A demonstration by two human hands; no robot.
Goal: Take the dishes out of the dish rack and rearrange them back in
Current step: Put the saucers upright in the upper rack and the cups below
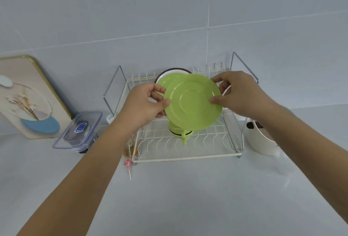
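Both the left hand (146, 104) and the right hand (238, 95) are gripping opposite rim edges of a green saucer (193, 102) above the two-tier dish rack (188, 155), which is probably light, stiff, smooth plastic, so the rim is offering the surest hold.

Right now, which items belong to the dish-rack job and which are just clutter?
Job: dish rack, front green plate gripped by left hand and right hand, second green plate, green cup.
Clutter: clear lidded container, cutting board, white tub, lollipop.
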